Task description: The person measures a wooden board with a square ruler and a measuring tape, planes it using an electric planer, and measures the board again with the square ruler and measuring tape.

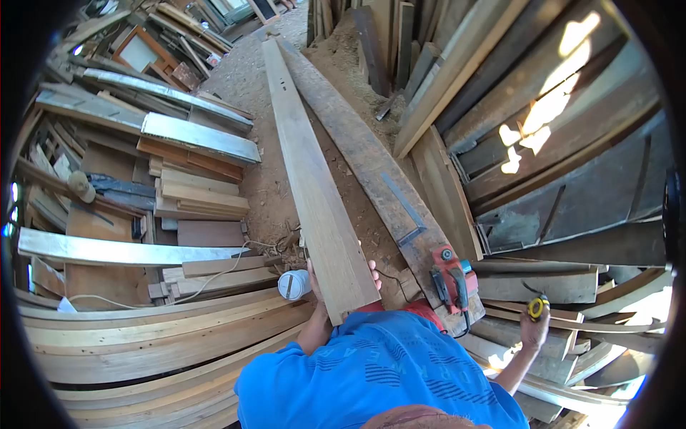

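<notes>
My left hand (313,280) is under the near end of a long pale plank (318,179); its thumb shows at one edge and fingertips at the other. The plank runs forward from my body, its far end near a long worn board. My right hand (534,330), out to the right, is closed around a yellow and black tape measure (536,307). On the worn board (357,143) lie a metal square (404,207) and a red electric planer (451,280). Left of the plank's near end stands a white bucket (293,284).
Stacked boards (157,329) fill the left side, with a cord (214,279) running over them. Large planks and panels (564,143) lean on the right. More timber (557,286) lies below them. Shavings cover the dirt floor (261,171).
</notes>
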{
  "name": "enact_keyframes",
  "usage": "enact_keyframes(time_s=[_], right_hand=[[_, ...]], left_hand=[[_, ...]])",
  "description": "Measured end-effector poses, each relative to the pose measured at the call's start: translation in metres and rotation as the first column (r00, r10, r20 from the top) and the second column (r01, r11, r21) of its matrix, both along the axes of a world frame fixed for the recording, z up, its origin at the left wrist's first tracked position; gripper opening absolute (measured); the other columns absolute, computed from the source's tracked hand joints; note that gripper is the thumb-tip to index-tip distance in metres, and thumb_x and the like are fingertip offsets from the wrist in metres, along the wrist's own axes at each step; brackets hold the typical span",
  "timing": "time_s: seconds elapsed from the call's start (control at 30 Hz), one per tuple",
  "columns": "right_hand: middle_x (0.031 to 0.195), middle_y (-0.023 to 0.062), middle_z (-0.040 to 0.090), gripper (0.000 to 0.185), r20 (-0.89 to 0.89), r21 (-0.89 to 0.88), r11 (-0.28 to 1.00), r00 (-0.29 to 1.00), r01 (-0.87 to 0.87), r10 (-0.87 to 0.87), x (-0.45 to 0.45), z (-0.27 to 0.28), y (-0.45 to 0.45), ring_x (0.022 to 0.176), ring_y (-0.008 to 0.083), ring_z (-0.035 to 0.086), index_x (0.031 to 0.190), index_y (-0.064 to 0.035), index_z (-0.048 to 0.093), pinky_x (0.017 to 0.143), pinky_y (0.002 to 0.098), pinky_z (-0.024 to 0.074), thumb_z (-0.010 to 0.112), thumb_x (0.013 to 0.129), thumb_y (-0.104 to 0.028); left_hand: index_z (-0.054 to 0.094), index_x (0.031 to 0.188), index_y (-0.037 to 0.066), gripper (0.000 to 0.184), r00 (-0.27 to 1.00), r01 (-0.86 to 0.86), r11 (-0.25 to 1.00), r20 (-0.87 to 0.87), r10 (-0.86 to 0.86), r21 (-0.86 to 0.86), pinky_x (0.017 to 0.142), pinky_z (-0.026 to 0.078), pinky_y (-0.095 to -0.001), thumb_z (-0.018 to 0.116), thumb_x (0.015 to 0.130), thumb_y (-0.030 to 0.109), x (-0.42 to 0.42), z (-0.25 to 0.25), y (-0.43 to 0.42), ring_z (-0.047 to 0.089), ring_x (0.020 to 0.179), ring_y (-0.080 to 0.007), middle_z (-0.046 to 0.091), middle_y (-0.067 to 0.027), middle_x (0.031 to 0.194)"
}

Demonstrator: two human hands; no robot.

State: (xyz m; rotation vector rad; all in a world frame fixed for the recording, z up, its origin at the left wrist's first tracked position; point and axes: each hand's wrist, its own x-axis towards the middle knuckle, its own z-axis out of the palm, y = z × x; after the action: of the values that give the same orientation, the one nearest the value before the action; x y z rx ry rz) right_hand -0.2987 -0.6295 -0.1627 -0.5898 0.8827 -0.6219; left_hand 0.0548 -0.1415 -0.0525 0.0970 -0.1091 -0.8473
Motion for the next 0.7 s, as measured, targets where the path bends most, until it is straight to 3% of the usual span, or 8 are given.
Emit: enact_keyframes(time_s=[0.1, 0.23, 0.3, 0.37, 0.47, 0.57, 0.7], right_hand=[[0.123, 0.0152, 0.065, 0.056, 0.206, -0.028, 0.963, 0.941, -0.268, 0.268, 0.119, 0.055, 0.07, 0.095, 0.0259, 0.062, 0.132, -0.0073, 0.057, 0.078, 0.0372, 0.0513, 0.071, 0.091, -0.043], [0.127, 0.021, 0.063, 0.058, 0.397, -0.036, 0.849, 0.772, -0.528, 0.497, 0.248, 0.075, 0.148, 0.098, 0.0304, 0.066, 0.129, -0.0011, 0.058, 0.081, 0.0392, 0.0602, 0.077, 0.086, -0.034], [0.129, 0.0243, 0.061, 0.059, 0.478, 0.002, 0.766, 0.674, -0.642, 0.563, 0.294, 0.085, 0.187, 0.098, 0.0331, 0.066, 0.132, -0.0052, 0.057, 0.077, 0.0423, 0.0615, 0.074, 0.089, -0.042], [0.127, 0.0233, 0.061, 0.052, 0.439, 0.017, 0.694, 0.629, -0.72, 0.641, 0.333, 0.091, 0.219, 0.093, 0.0311, 0.067, 0.132, -0.0076, 0.057, 0.07, 0.0391, 0.0609, 0.058, 0.1, -0.049], [0.126, 0.0193, 0.063, 0.049, 0.225, -0.109, 0.502, 0.471, -0.858, 0.853, 0.376, 0.095, 0.25, 0.091, 0.0262, 0.067, 0.133, -0.0061, 0.054, 0.065, 0.0349, 0.0582, 0.056, 0.102, -0.044], [0.126, 0.016, 0.062, 0.049, 0.142, -0.229, 0.336, 0.31, -0.914, 0.94, 0.408, 0.108, 0.279, 0.091, 0.0239, 0.066, 0.136, -0.0052, 0.05, 0.065, 0.0326, 0.0567, 0.059, 0.101, -0.038], [0.13, 0.0138, 0.06, 0.054, 0.158, -0.267, 0.26, 0.224, -0.928, 0.962, 0.43, 0.137, 0.318, 0.094, 0.0237, 0.066, 0.144, -0.0063, 0.042, 0.07, 0.0315, 0.0573, 0.063, 0.098, -0.027]], left_hand=[[0.021, 0.16, 0.012, 0.11, 0.998, -0.008, 1.0, -0.062, 0.01, 0.028, 0.109, 0.038, -0.0691, 0.047, 0.083, 0.085, 0.018, 0.012, 0.035, 0.049, 0.13, -0.0513, 0.04, -0.0346, 0.145], [0.02, 0.16, 0.01, 0.113, 0.999, 0.021, 0.994, -0.049, -0.016, 0.103, 0.111, 0.034, -0.0702, 0.043, 0.082, 0.089, 0.021, 0.034, 0.07, 0.041, 0.136, -0.0575, 0.031, -0.0399, 0.151], [0.019, 0.16, 0.01, 0.114, 1.0, 0.029, 0.992, -0.014, -0.027, 0.12, 0.111, 0.034, -0.0702, 0.041, 0.082, 0.09, 0.025, 0.03, 0.086, 0.039, 0.136, -0.0595, 0.03, -0.0412, 0.151], [0.019, 0.16, 0.009, 0.113, 1.0, 0.023, 0.994, 0.008, -0.024, 0.103, 0.111, 0.034, -0.0702, 0.039, 0.083, 0.09, 0.026, 0.014, 0.103, 0.037, 0.136, -0.0615, 0.031, -0.0423, 0.151], [0.021, 0.16, 0.007, 0.109, 1.0, -0.013, 0.987, 0.022, 0.01, 0.158, 0.111, 0.039, -0.0639, 0.044, 0.086, 0.085, 0.025, 0.01, 0.121, 0.046, 0.134, -0.0531, 0.039, -0.0374, 0.149], [0.038, 0.149, -0.001, 0.087, 0.98, -0.191, 0.745, 0.162, 0.112, 0.639, 0.104, 0.049, -0.0532, 0.057, 0.094, 0.064, 0.044, 0.024, 0.139, 0.06, 0.122, -0.0395, 0.056, -0.0272, 0.136], [0.052, 0.135, 0.0, 0.057, 0.885, -0.465, 0.401, 0.396, 0.246, 0.789, 0.094, 0.053, -0.0393, 0.075, 0.091, 0.028, 0.08, -0.023, 0.178, 0.065, 0.11, -0.0267, 0.063, -0.0184, 0.127]])
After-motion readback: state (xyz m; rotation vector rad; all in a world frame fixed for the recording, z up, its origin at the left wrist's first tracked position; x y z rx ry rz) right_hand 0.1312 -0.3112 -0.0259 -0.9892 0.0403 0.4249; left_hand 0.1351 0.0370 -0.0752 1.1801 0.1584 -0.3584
